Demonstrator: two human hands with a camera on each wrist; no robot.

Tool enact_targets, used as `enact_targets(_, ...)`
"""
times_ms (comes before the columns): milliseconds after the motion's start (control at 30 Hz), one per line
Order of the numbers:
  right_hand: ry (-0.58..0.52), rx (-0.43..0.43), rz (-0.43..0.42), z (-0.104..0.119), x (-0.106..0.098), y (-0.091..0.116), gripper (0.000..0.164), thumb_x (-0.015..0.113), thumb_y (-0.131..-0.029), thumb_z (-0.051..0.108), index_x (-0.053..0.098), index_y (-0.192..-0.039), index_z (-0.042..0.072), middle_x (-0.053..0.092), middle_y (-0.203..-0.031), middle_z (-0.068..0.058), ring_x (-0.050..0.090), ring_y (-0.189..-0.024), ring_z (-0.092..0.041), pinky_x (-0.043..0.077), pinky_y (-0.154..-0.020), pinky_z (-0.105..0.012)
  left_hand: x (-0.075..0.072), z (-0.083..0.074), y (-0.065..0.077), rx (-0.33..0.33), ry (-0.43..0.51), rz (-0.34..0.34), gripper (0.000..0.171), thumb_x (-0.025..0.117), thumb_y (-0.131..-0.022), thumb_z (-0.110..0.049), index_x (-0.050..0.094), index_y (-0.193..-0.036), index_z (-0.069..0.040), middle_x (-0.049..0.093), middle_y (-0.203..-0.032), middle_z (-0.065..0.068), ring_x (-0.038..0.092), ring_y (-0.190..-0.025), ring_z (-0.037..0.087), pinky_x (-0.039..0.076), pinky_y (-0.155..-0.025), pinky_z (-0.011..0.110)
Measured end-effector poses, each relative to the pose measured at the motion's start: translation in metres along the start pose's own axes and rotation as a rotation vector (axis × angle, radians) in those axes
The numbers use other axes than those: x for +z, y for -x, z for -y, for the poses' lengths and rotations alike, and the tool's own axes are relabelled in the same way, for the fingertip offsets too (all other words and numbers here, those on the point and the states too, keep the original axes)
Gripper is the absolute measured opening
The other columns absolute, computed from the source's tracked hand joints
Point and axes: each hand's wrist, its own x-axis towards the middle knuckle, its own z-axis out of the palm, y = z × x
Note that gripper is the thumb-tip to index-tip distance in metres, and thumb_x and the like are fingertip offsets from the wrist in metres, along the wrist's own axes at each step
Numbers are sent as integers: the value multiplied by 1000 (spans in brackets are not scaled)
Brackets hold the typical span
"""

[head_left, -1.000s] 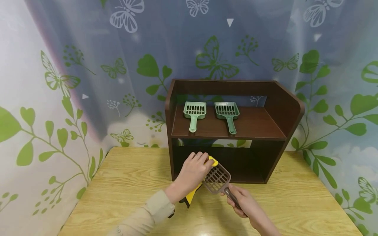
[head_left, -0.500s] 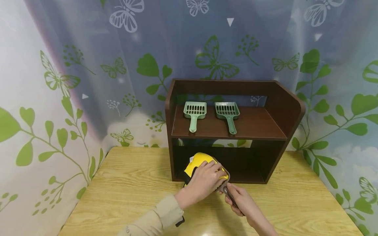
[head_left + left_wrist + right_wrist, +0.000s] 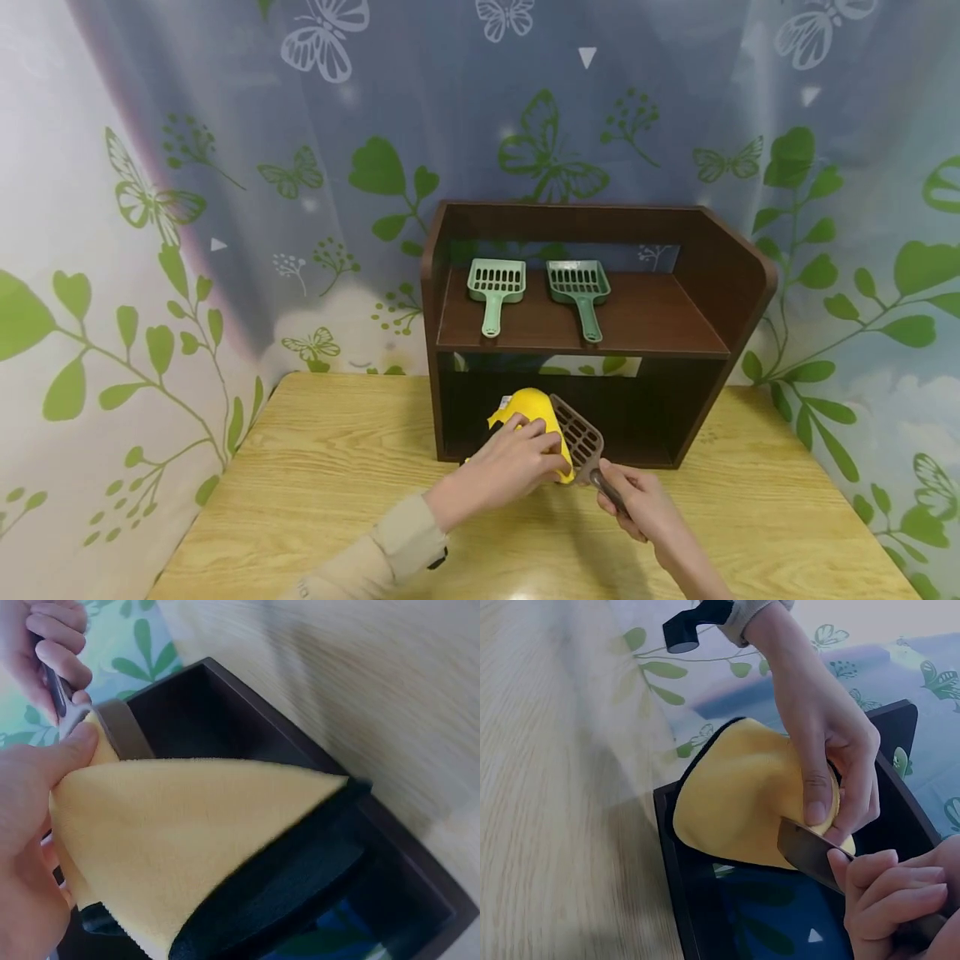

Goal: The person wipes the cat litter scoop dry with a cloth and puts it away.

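A brown slotted litter scoop (image 3: 583, 437) is held tilted above the table, in front of the shelf's lower compartment. My right hand (image 3: 641, 504) grips its dark handle. Against the left side of the scoop my left hand (image 3: 510, 467) holds a yellow cloth (image 3: 534, 407) with a black border. In the left wrist view the thumb pinches the cloth (image 3: 180, 825) near the scoop's rim, and a loose flap hangs away from the hand. The right wrist view shows the cloth (image 3: 735, 802) beside the scoop's side wall (image 3: 802, 851). Part of the scoop is hidden behind the cloth.
A dark brown two-tier shelf (image 3: 705, 400) stands at the back of the wooden table (image 3: 352, 450). On its upper board lie a light green scoop (image 3: 495, 287) and a darker green scoop (image 3: 581, 287). Patterned curtains (image 3: 315, 242) surround the table.
The left hand with the cloth first moved right across the scoop's face, then back toward its left edge, uncovering the slots. The scoop and right hand have lately shifted slightly right.
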Motion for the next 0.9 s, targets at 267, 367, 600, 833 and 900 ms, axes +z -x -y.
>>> enact_targets(267, 31, -29, 98, -1, -9, 3, 53, 45, -107, 49, 59, -83, 3, 48, -62, 2, 26, -40, -5, 26, -40, -20, -3, 14, 14, 17, -187, -62, 9, 69, -96, -31, 75, -101, -35, 62, -99, -12, 51, -92, 11, 44, -91, 31)
enact_targets(367, 25, -25, 115, -2, -14, 5, 55, 43, -107, 49, 61, -90, 0, 47, -62, 3, 27, -41, -5, 26, -40, -20, -7, 21, 18, -7, -209, -81, 12, 70, -95, -24, 74, -102, -34, 62, -101, -9, 52, -95, 14, 44, -91, 32)
enact_targets(600, -4, -7, 140, -6, -25, 7, 56, 39, -108, 50, 63, -98, 0, 45, -60, 4, 26, -40, -3, 26, -40, -20, -3, 36, 29, -119, -162, -145, 12, 71, -95, -24, 76, -102, -32, 62, -97, -6, 49, -88, 15, 40, -80, 29)
enact_targets(833, -80, -1, 165, -7, -28, 11, 57, 37, -109, 50, 63, -111, -1, 45, -65, 3, 26, -41, -4, 26, -41, -21, 5, 39, 40, -344, 246, -190, 13, 66, -98, -28, 75, -107, -27, 62, -94, -8, 48, -84, 12, 44, -73, 25)
enact_targets(900, -86, 0, 146, -5, -25, 11, 56, 38, -108, 50, 62, -109, -1, 45, -64, 3, 27, -40, -4, 26, -41, -21, 5, 38, 40, -430, 367, -182, 15, 64, -99, -29, 75, -109, -26, 64, -97, -8, 51, -85, 12, 47, -74, 25)
